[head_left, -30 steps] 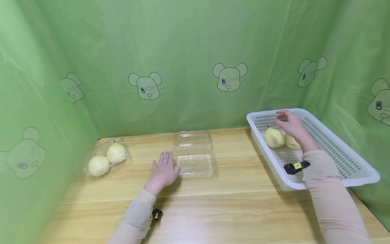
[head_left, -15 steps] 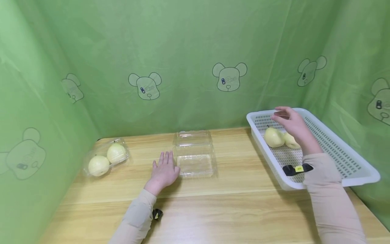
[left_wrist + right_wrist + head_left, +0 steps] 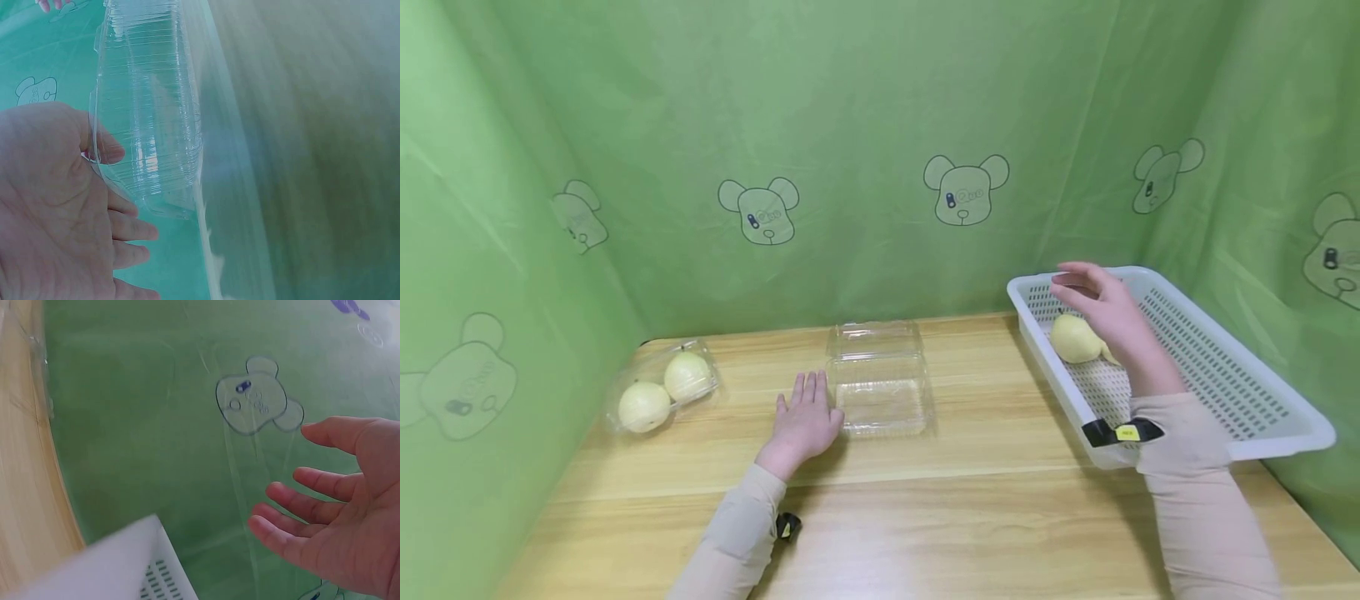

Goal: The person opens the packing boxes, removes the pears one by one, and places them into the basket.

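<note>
My left hand [image 3: 805, 423] has its fingers straight, its thumb side at the left edge of a clear plastic clamshell box [image 3: 880, 400]. That box stands with its lid folded back. In the left wrist view the thumb [image 3: 106, 145] touches the box rim. Over a white slotted basket [image 3: 1292, 425], my right hand [image 3: 1112, 325] hovers with loosely bent fingers and holds nothing. Below it a pale yellow pear [image 3: 1073, 338] lies in the basket; a second pear [image 3: 1108, 356] is mostly hidden behind the hand. In the right wrist view the palm [image 3: 369, 531] is bare.
At the left of the wooden table [image 3: 925, 525], another clear plastic box [image 3: 707, 392] holds two pears [image 3: 643, 407]. Green curtains [image 3: 857, 100] with bear-head prints enclose the table at the back and sides.
My right hand has risen slightly and shifted left above the basket, covering more of the second pear. My left hand and the clamshell box stay where they were.
</note>
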A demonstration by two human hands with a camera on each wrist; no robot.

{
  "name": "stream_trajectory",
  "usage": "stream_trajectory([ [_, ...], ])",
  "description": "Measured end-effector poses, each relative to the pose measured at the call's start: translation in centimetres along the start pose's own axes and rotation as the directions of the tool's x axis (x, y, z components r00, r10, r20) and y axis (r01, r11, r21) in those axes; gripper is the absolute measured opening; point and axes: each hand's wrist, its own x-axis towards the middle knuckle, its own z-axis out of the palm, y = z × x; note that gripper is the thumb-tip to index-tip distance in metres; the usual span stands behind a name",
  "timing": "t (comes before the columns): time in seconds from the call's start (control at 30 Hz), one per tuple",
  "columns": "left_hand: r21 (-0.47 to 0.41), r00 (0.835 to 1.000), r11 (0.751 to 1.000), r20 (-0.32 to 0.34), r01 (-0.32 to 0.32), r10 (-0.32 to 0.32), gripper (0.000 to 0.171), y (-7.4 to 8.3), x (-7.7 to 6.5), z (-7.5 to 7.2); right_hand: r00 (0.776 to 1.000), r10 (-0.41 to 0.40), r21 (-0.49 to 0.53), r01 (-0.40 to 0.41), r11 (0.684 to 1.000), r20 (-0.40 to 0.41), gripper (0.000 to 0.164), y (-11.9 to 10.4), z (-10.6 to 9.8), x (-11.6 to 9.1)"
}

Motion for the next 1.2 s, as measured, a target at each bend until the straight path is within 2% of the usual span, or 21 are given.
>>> stream_trajectory([
  [0.37,-0.011,1.0,1.0,-0.004,-0.01,0.01,0.071,-0.1,0.0,0.1,0.994,-0.104,0.054,0.103,0.993,0.017,0.058,-1.9,2.5,-1.1],
  [0.7,-0.006,1.0,1.0,-0.007,-0.009,0.009,0.07,-0.1,0.0,0.0,0.979,-0.184,0.057,0.18,0.982,0.085,0.053,-3.5,5.3,-2.8],
  [0.97,-0.06,1.0,0.998,-0.022,0.003,-0.004,0.071,0.1,0.0,0.0,0.968,-0.203,0.087,0.192,0.978,0.15,0.051,-3.0,8.1,-4.1],
  [1.2,-0.104,0.999,0.995,-0.044,0.006,-0.011,0.07,0.2,0.1,0.0,0.958,-0.208,0.074,0.197,0.978,0.199,0.051,-1.3,10.9,-4.9],
])
